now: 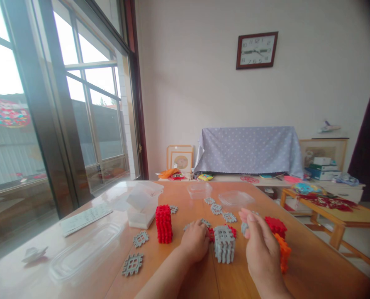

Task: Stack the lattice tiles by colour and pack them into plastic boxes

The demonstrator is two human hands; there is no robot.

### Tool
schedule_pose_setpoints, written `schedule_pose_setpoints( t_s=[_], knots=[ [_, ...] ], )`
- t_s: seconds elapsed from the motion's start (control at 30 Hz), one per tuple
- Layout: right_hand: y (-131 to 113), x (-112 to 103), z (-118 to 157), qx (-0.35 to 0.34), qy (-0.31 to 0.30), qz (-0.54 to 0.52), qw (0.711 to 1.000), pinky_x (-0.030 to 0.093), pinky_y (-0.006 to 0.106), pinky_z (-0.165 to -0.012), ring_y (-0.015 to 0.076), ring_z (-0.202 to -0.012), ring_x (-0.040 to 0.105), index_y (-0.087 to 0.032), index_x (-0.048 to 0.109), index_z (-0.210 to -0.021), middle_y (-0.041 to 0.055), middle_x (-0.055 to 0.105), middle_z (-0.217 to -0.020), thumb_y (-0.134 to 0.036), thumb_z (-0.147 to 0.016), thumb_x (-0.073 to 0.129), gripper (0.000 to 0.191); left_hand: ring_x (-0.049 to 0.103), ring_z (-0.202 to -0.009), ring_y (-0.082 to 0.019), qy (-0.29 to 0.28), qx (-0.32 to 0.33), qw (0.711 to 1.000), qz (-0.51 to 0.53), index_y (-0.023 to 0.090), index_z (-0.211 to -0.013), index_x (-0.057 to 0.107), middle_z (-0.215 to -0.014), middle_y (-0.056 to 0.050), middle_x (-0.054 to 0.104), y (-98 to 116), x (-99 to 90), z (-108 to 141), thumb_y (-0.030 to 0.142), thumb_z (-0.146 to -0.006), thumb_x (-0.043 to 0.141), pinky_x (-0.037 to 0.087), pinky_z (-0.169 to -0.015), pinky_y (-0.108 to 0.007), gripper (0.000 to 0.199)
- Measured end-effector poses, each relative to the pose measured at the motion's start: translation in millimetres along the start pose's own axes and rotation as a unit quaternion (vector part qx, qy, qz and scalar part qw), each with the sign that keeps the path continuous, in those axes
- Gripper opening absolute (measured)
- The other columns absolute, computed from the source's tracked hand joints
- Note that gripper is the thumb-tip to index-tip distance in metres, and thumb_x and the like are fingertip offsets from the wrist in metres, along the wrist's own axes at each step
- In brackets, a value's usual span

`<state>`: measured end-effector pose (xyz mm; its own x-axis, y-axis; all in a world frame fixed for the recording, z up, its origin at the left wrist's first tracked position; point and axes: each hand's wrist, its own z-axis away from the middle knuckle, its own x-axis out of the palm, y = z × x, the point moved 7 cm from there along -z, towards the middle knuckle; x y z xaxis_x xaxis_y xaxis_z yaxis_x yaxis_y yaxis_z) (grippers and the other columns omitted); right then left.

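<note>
My right hand (261,245) is raised above the table and closed, with a small grey interlocking plastic piece (244,228) showing between thumb and fingers. My left hand (195,240) rests low on the tabletop with its fingers curled. A red interlocking piece (210,235) shows right at those fingertips, and whatever is under them is hidden. Between my hands stands a stack of grey interlocking pieces (225,245), with a bit of red behind it. A taller red stack (164,224) stands left of my left hand. Right of my right hand are a red stack (276,225) and partly covered orange pieces (283,252).
Loose flat grey pieces (132,264) lie at the left, and several more (216,209) lie farther back. Clear plastic lids (85,253), a white box (141,218), a clear tub (200,190) and a printed sheet (86,219) are on the wooden table (185,282).
</note>
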<state>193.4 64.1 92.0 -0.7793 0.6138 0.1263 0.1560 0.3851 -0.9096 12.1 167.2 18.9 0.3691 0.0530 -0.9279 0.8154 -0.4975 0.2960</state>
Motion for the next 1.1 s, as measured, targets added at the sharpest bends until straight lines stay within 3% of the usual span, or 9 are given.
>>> schedule_pose_setpoints(
  t_s=[0.23,0.57,0.83,1.0,1.1],
  knots=[
    [4.3,2.2,-0.3,0.002,-0.006,-0.01,1.0,0.048,0.041,-0.095,0.0257,-0.103,0.064,-0.021,0.072,-0.111,0.0099,0.073,-0.119,-0.065,-0.092,0.053,0.051,0.06,-0.098,-0.029,0.013,-0.02,1.0,-0.001,0.023,-0.089,0.063,-0.105,-0.009,0.066,-0.9,1.0,0.6,0.037,-0.08,0.065,0.047,-0.081,-0.036,0.017],
    [14.5,0.1,-0.8,0.012,-0.006,-0.001,1.0,0.048,0.041,-0.098,0.0268,-0.111,0.064,-0.024,0.073,-0.112,0.0065,0.074,-0.119,-0.064,-0.09,0.058,0.047,0.064,-0.1,-0.026,0.026,-0.051,0.998,0.001,0.022,-0.094,0.065,-0.105,-0.01,0.069,-9.1,2.1,-0.5,0.03,-0.09,0.051,0.045,-0.084,-0.034,0.016],
    [7.0,2.2,-0.2,-0.002,-0.008,-0.01,1.0,0.049,0.04,-0.097,0.0267,-0.112,0.065,-0.022,0.073,-0.109,0.0083,0.074,-0.118,-0.063,-0.09,0.058,0.048,0.066,-0.087,-0.024,0.046,-0.14,0.987,0.06,0.021,-0.082,0.063,-0.093,-0.008,0.072,-26.5,-3.9,0.7,0.021,-0.087,0.05,0.042,-0.071,-0.03,0.014],
    [4.4,1.8,1.3,0.001,-0.008,-0.006,1.0,0.051,0.039,-0.094,0.0262,-0.109,0.066,-0.022,0.072,-0.108,0.0085,0.075,-0.117,-0.062,-0.09,0.058,0.047,0.064,-0.083,-0.022,0.071,-0.202,0.97,0.113,0.021,-0.087,0.058,-0.09,-0.006,0.071,-37.9,-4.5,5.0,0.013,-0.082,0.052,0.038,-0.067,-0.029,0.012],
    [4.0,2.1,1.8,0.001,-0.01,-0.008,1.0,0.051,0.038,-0.094,0.0261,-0.11,0.066,-0.022,0.072,-0.108,0.0085,0.075,-0.118,-0.061,-0.09,0.057,0.046,0.064,-0.084,-0.021,0.087,-0.21,0.961,0.155,0.022,-0.091,0.054,-0.09,-0.005,0.07,-42.0,-4.5,5.0,0.013,-0.086,0.05,0.038,-0.069,-0.029,0.011]
  ],
)
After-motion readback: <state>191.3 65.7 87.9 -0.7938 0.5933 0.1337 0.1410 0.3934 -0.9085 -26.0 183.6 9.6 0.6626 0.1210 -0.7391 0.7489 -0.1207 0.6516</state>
